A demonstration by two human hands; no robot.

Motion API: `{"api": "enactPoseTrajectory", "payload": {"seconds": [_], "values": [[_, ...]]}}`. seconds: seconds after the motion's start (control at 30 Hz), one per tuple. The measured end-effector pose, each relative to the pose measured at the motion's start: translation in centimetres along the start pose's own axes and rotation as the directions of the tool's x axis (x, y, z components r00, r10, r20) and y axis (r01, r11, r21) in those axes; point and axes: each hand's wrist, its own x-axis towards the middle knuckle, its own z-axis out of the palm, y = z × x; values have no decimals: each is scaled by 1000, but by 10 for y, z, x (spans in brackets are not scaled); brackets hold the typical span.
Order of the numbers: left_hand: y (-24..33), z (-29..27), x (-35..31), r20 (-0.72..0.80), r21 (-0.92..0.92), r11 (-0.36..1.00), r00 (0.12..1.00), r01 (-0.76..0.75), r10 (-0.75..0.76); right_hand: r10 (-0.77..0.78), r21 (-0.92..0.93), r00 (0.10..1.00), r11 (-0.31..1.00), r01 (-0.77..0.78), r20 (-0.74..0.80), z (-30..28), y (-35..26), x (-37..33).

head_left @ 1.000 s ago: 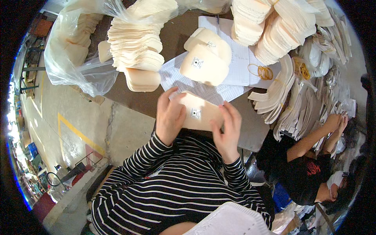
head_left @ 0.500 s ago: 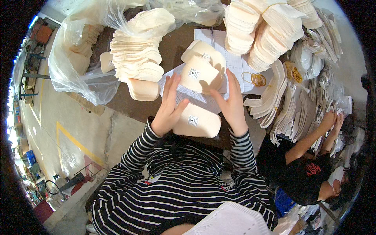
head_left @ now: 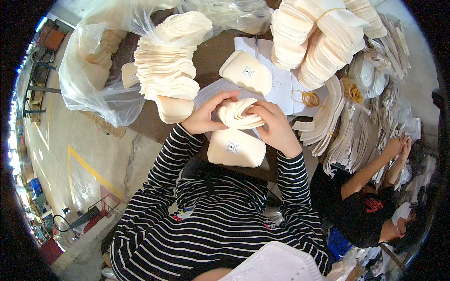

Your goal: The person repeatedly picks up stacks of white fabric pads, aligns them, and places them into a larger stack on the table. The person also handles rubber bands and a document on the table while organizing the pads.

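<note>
Between my two hands is a small bundle of cream, soft-looking pads (head_left: pixel 238 115), bent so that their layered edges face up. My left hand (head_left: pixel 205 115) is closed round its left side, and my right hand (head_left: pixel 277 125) grips the right side with bent fingers. Just below the bundle, nearer my body, lies a cream pad (head_left: pixel 220 149) with a small printed label. Beyond my hands another labelled pad or thin stack (head_left: pixel 239 77) rests partly over the papers (head_left: pixel 281 91). What kind of pads these are, I cannot tell.
At left stands a long row of stacked pads (head_left: pixel 166 61), beside a clear plastic bag (head_left: pixel 89 98) of more. Banded pad stacks (head_left: pixel 293 35) fill the back right. Rubber bands (head_left: pixel 309 98) lie on the papers. A co-worker's hands (head_left: pixel 401 145) are busy at far right.
My hands were spread apart beside a flat labelled pad stack. Now they have closed in, lifted that stack off the one behind it and bent it, bringing it slightly nearer.
</note>
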Motion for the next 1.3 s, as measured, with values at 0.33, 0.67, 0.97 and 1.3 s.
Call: {"api": "enactPoseTrajectory", "payload": {"seconds": [0.33,0.67,0.97,1.3], "values": [[-12,9,11,-404,297,950,888,-100,219,245,136,967,963,-233,-77,-3,-5,-1],[-12,17,15,-555,299,954,819,36,143,8,-373,965,922,-108,-260,8,-4,1],[5,19,16,-533,467,882,816,60,226,129,-123,977,981,-151,-172,11,5,-4],[-2,18,8,-569,231,973,815,26,113,-63,-327,946,944,-47,-319,14,4,-2]]}}
